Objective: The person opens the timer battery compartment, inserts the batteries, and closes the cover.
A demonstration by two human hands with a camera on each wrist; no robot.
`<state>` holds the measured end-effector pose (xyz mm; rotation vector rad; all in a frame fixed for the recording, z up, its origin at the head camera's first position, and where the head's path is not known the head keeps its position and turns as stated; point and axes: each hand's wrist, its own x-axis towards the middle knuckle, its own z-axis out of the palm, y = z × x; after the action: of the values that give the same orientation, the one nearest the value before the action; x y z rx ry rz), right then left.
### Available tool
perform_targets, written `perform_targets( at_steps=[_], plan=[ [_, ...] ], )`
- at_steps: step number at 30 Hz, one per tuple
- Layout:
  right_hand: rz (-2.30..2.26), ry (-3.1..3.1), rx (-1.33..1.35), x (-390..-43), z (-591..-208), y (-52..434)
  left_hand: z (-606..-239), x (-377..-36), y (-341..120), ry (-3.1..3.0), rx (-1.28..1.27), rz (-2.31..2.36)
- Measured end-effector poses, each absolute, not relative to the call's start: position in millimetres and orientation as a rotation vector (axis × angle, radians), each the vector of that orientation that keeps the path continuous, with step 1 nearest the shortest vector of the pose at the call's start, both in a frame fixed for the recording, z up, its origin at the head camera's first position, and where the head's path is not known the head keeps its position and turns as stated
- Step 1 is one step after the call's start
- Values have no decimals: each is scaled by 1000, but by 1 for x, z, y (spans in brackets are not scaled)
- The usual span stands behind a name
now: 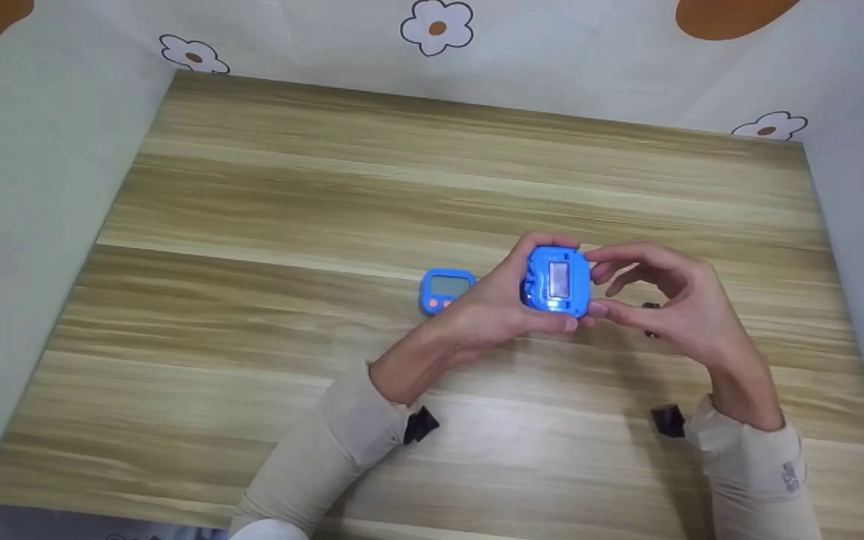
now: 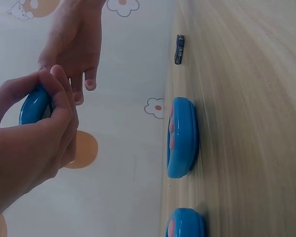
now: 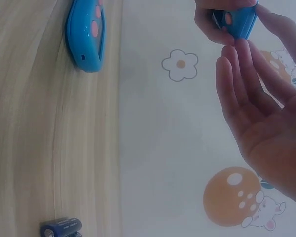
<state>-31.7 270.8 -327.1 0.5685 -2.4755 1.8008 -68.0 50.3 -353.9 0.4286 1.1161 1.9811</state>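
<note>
Held timer (image 1: 558,281) above table (image 1: 252,225), second timer (image 1: 445,289) lying left, battery (image 1: 651,319) lying right

Glossy plastic on matt wood grain

The rounded blue plastic timer (image 1: 558,282) shines smooth; the streaked light-brown wooden tabletop (image 1: 327,187) looks matt; the beige cloth sleeves (image 1: 342,435) look soft.

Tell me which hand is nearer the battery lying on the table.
Right. The right hand hovers just above the battery, partly hiding it; the left hand grips the raised blue timer further left.
</note>
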Motion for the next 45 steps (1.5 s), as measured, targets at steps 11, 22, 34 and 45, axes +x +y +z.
perform_targets(
  at_steps=[11, 22, 34, 45],
  plan=[
    [1877, -2468, 500, -35, -342, 277, -352, -65, 49, 1049, 390, 2004],
    [1586, -2592, 775, -33, -319, 268, -351, -70, 48, 1393, 293, 1847],
    [1501, -2736, 643, -35, -329, 272, -353, -74, 42, 1517, 445, 1790],
    [1433, -2805, 641, -41, -351, 285, -349, -76, 41, 1756, 599, 1741]
  ],
)
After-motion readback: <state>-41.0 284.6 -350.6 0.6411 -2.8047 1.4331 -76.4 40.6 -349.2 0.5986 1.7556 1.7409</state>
